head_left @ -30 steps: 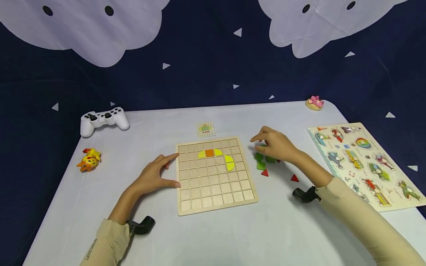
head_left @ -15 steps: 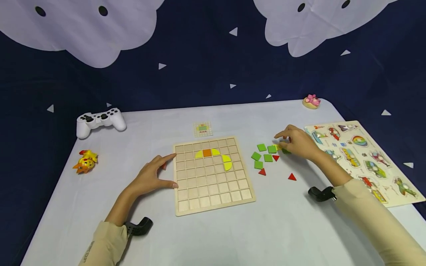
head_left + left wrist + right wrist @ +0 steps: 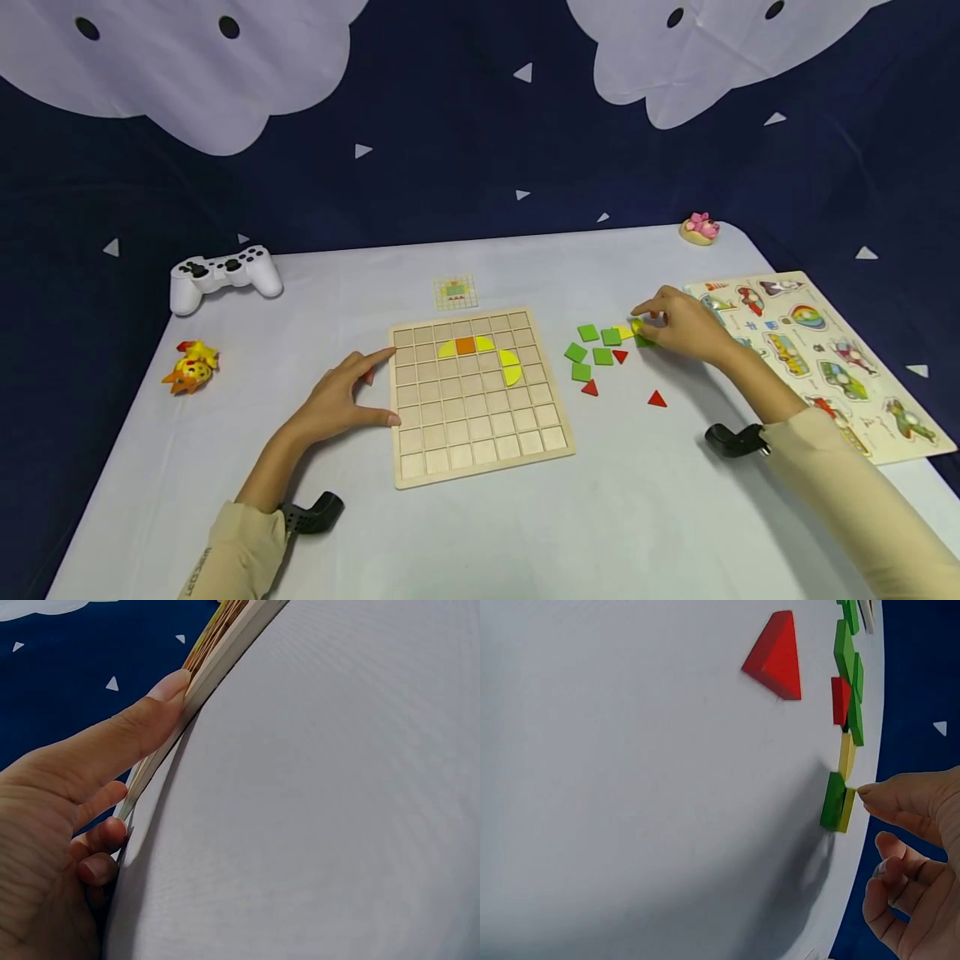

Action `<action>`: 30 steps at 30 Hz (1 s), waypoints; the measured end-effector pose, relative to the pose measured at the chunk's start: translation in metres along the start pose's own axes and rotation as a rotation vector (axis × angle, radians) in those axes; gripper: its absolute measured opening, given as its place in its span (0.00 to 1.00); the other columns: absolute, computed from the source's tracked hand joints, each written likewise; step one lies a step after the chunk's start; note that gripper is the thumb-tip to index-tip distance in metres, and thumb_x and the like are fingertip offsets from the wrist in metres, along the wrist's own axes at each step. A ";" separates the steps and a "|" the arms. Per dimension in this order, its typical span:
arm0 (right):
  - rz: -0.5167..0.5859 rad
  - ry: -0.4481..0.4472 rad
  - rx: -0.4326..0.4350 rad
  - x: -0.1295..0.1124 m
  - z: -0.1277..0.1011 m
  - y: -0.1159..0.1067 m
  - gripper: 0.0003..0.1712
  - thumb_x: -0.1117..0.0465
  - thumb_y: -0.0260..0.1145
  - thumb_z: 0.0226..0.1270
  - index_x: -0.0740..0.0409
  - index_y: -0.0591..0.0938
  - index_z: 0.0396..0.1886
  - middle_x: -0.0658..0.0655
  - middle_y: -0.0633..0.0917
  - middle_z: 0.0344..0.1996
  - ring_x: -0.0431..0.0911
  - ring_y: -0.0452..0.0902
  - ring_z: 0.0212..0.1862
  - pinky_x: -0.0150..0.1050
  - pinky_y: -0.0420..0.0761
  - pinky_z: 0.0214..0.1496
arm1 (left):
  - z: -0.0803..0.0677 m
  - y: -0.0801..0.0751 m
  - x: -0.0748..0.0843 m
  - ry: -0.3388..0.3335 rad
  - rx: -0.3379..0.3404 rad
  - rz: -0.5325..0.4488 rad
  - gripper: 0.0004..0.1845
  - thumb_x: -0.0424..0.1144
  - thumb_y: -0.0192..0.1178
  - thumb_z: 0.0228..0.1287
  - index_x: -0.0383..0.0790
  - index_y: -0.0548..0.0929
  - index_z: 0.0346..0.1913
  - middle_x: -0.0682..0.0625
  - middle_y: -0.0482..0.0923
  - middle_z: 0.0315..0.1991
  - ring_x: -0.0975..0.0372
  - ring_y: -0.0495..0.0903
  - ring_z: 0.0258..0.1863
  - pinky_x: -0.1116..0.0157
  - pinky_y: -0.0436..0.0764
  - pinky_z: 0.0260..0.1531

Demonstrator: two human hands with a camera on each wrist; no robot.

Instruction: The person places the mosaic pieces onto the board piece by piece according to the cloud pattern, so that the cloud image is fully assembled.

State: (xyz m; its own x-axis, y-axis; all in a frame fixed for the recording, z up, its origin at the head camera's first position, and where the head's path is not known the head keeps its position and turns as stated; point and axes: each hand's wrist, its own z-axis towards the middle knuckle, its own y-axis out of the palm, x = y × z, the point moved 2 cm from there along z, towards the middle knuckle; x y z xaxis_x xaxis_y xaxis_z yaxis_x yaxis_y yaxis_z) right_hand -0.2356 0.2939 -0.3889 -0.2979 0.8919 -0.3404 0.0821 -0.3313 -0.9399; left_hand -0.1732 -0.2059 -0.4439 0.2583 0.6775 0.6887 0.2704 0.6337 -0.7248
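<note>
A square wooden grid board lies in the middle of the head view, with an orange square and several yellow quarter-circle pieces set in its cells. My left hand spans the board's left edge, index fingertip and thumb against the frame; the left wrist view shows the thumb resting on the rim. My right hand is at the far end of the loose pieces. Its thumb and index finger pinch a yellow quarter-circle piece, which stands against a green square.
Loose green squares, another yellow piece and red triangles lie right of the board. Behind it is a small pattern card. A picture puzzle, game controller, yellow toy and pink figurine stand around.
My right hand has moved right from above the green squares to the far yellow piece, and its fingers have closed in on it. My left hand has stayed at the board's edge.
</note>
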 end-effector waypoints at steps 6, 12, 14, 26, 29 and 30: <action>-0.035 0.034 0.035 0.007 -0.004 0.001 0.17 0.59 0.69 0.62 0.63 0.87 0.47 0.60 0.79 0.34 0.51 0.73 0.35 0.42 0.69 0.33 | -0.001 -0.001 0.000 -0.004 -0.002 -0.006 0.56 0.53 0.81 0.39 0.46 0.66 0.74 0.51 0.64 0.36 0.59 0.63 0.37 0.58 0.63 0.42; -0.067 0.089 0.056 0.008 -0.005 0.002 0.20 0.50 0.73 0.60 0.63 0.88 0.41 0.60 0.79 0.34 0.52 0.74 0.34 0.44 0.70 0.30 | 0.000 0.000 0.000 0.005 0.002 -0.009 0.56 0.54 0.81 0.40 0.46 0.66 0.74 0.51 0.64 0.36 0.59 0.64 0.37 0.58 0.63 0.41; -0.067 0.101 0.047 0.008 -0.004 0.003 0.20 0.51 0.74 0.59 0.64 0.88 0.40 0.61 0.79 0.34 0.52 0.73 0.34 0.45 0.71 0.31 | 0.000 0.000 0.000 0.007 0.003 -0.014 0.55 0.54 0.81 0.40 0.47 0.66 0.74 0.51 0.64 0.36 0.59 0.64 0.37 0.58 0.64 0.41; -0.077 0.103 0.025 0.004 0.008 0.007 0.15 0.58 0.71 0.60 0.66 0.88 0.41 0.62 0.78 0.33 0.52 0.72 0.36 0.44 0.69 0.34 | 0.001 0.001 -0.002 0.017 0.005 -0.005 0.55 0.54 0.81 0.40 0.47 0.67 0.74 0.51 0.65 0.37 0.59 0.65 0.38 0.59 0.64 0.41; -0.077 0.090 0.021 0.004 0.012 0.006 0.15 0.59 0.71 0.61 0.65 0.88 0.43 0.62 0.78 0.33 0.52 0.72 0.35 0.43 0.70 0.33 | 0.001 0.001 -0.001 0.014 0.008 -0.009 0.55 0.54 0.81 0.39 0.46 0.67 0.74 0.51 0.65 0.36 0.59 0.65 0.38 0.59 0.64 0.41; -0.077 0.085 0.021 0.004 0.013 0.006 0.15 0.60 0.70 0.61 0.65 0.88 0.43 0.62 0.78 0.33 0.52 0.72 0.35 0.43 0.70 0.33 | 0.001 0.001 -0.001 0.011 0.009 -0.008 0.55 0.54 0.81 0.39 0.47 0.67 0.74 0.51 0.65 0.36 0.59 0.65 0.37 0.59 0.64 0.41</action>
State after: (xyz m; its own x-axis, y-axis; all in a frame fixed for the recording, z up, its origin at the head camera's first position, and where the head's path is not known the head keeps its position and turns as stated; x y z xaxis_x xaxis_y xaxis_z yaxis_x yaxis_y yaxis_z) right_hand -0.2490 0.2914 -0.3953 -0.2211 0.9375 -0.2687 0.0419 -0.2661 -0.9630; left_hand -0.1738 -0.2061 -0.4455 0.2661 0.6682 0.6947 0.2645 0.6424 -0.7193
